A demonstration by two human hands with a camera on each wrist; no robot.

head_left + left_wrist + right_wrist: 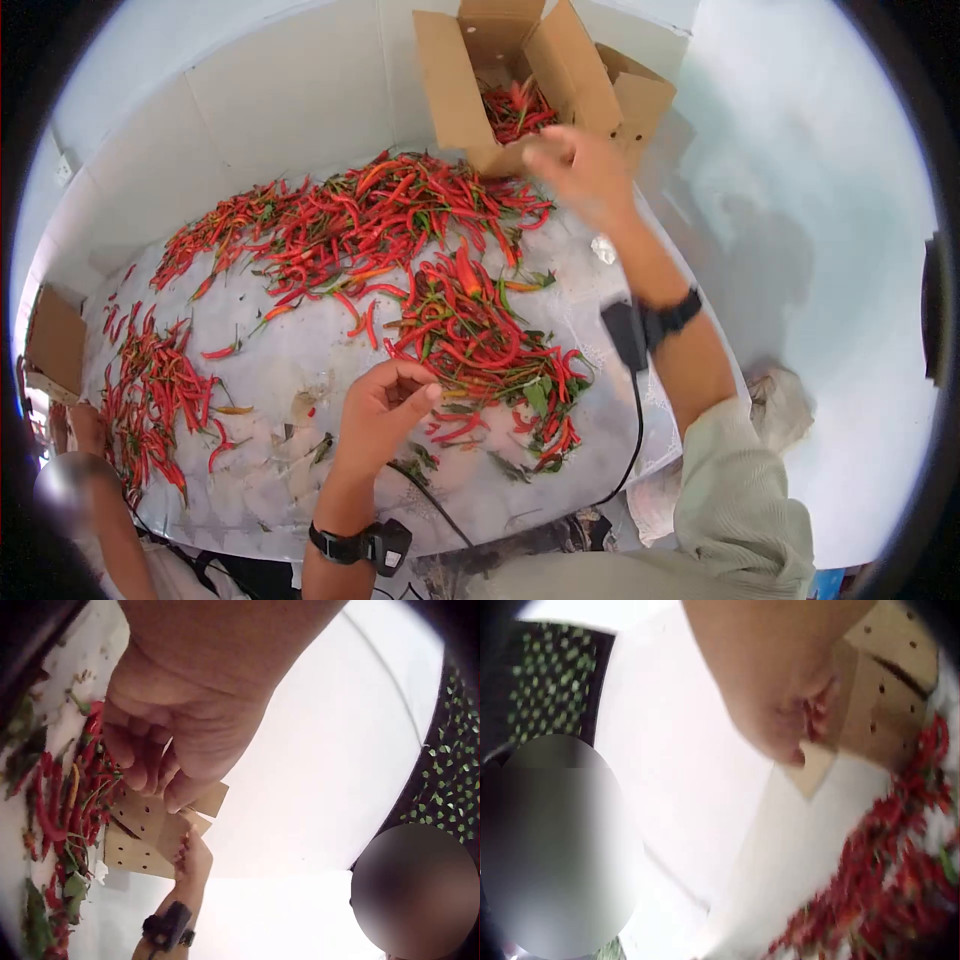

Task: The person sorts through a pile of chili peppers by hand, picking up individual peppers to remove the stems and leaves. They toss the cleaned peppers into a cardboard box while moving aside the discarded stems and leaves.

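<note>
My left hand (385,415) hovers over the near edge of a heap of red chili peppers (470,320), fingers loosely curled and nothing seen in them. Up close in the left wrist view, the same hand (176,742) has its fingertips bent toward the thumb. My right hand (585,180), blurred, is at the near rim of an open cardboard box (450,80). Chili peppers (515,115) lie inside the box, with a blurred reddish streak above them. In the right wrist view, loosely bent fingers of the right hand (780,712) overlap the box.
A large pile of chili peppers (370,220) spreads along the back of the covered table (280,370). Another pile (160,390) lies at left, beside another person's hand (88,428) and a small cardboard box (55,345). Loose leaves (420,460) and a white scrap (603,249) lie about.
</note>
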